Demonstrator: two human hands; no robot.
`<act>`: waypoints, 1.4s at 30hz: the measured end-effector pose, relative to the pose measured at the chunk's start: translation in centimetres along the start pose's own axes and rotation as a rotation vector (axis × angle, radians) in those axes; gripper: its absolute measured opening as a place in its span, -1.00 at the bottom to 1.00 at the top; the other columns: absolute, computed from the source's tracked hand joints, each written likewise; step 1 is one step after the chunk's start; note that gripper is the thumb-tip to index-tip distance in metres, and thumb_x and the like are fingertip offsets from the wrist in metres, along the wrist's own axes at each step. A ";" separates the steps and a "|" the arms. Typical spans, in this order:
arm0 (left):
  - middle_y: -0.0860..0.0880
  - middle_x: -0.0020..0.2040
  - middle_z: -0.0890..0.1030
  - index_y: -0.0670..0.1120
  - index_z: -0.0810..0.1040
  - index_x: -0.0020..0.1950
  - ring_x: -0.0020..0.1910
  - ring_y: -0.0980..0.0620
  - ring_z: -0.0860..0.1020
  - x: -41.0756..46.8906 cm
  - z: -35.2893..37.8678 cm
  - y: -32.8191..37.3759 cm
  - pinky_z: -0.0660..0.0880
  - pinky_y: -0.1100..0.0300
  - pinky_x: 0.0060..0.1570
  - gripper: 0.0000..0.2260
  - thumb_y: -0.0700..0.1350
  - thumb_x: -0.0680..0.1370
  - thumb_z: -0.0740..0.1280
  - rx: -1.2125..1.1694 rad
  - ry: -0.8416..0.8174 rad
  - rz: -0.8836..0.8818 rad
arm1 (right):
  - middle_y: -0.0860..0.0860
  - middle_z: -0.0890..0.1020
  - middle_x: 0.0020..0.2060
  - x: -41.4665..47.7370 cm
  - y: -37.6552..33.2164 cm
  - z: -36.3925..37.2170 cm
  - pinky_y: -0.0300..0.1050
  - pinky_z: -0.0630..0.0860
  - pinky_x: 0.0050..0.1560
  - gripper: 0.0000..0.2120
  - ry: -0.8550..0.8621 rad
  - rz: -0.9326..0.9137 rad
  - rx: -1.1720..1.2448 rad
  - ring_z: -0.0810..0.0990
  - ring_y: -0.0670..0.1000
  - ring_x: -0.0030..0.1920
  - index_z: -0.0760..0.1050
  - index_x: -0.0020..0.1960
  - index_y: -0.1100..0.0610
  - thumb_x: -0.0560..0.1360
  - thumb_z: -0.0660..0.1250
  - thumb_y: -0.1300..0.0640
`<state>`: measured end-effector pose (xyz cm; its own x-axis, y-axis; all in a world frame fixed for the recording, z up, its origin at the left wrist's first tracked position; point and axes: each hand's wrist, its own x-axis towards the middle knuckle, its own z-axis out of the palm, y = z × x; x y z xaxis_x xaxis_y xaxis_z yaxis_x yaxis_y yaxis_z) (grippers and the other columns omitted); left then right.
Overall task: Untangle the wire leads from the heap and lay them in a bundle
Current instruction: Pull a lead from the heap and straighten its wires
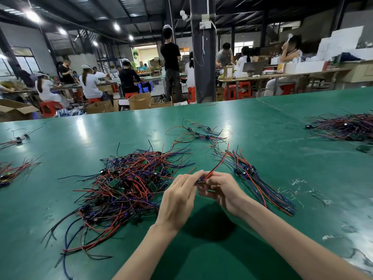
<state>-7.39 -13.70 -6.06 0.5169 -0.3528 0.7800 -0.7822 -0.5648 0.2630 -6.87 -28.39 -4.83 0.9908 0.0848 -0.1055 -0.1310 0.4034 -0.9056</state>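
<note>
The tangled heap (125,184) sprawled at the left of the green table (282,128). Just right of it, the left hand (177,201) and right hand (220,190) together pinched one wire lead (217,168) at its small board end (its red wire arcing upward). Light and limp, it seemed best gripped at that stiff board. The aligned bundle (260,182) lay farther right.

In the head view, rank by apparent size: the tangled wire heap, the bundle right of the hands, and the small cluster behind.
Largest: tangled heap, clearly.
Next: bundle.
Smallest: small cluster, but it lies farther away, so its rank against the bundle is unsure.
</note>
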 end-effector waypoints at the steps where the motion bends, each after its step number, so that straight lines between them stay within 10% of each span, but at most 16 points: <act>1: -0.02 -0.03 0.61 -0.03 0.49 0.27 -0.04 0.07 0.52 0.0 -0.1 0.0 0.46 0.24 0.01 -0.54 -0.38 0.43 0.36 -0.008 0.014 -0.013 | 0.15 0.65 -0.31 0.0 -0.1 0.1 -0.18 0.60 -0.32 -0.67 -0.022 0.023 0.057 0.64 -0.03 -0.38 0.58 -0.15 0.29 0.46 0.06 0.49; 13: -0.01 0.08 0.63 -0.18 0.49 0.32 0.02 0.11 0.56 -0.5 0.5 -0.4 0.46 0.29 0.08 -0.61 -0.33 0.50 0.37 -0.048 0.016 -0.146 | 0.11 0.62 -0.35 1.1 0.1 -0.4 -0.22 0.60 -0.29 -0.88 0.049 -0.014 0.153 0.54 -0.05 -0.41 0.58 -0.14 0.29 0.46 0.30 0.43; 24: 0.10 -0.21 0.58 -0.06 0.57 0.07 -0.16 0.06 0.57 -0.5 0.6 0.4 0.50 0.10 -0.11 -0.83 -0.13 0.49 0.42 0.036 -0.048 -0.351 | 0.13 0.69 -0.29 0.8 -0.4 -0.7 -0.25 0.60 -0.31 -0.89 0.103 -0.080 0.229 0.68 -0.02 -0.29 0.55 -0.13 0.29 0.41 0.34 0.45; 35: 0.06 -0.35 0.64 -0.08 0.60 -0.22 -0.31 0.13 0.59 0.0 1.3 1.0 0.51 0.07 -0.14 -0.76 -0.05 0.59 0.27 -0.327 -0.022 -0.647 | 0.06 0.54 -0.40 1.1 -0.4 -1.1 -0.34 0.44 -0.47 -0.98 0.147 0.059 -0.031 0.47 -0.13 -0.50 0.60 -0.18 0.27 0.42 0.40 0.33; 42: 0.08 -0.19 0.70 0.01 0.68 -0.17 -0.16 0.20 0.61 0.5 1.5 -0.7 0.49 0.39 -0.15 -0.81 -0.14 0.57 0.31 -0.632 -0.058 -0.791 | -0.01 0.54 -0.50 0.1 0.1 -0.9 -0.31 0.42 -0.46 -0.91 0.025 0.055 -0.234 0.42 -0.13 -0.52 0.64 -0.11 0.28 0.40 0.44 0.28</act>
<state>-6.09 -14.63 -6.75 0.9692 -0.0940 0.2278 -0.2406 -0.1602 0.9573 -6.79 -29.14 -5.27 0.9833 0.0774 -0.1645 -0.1759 0.1763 -0.9685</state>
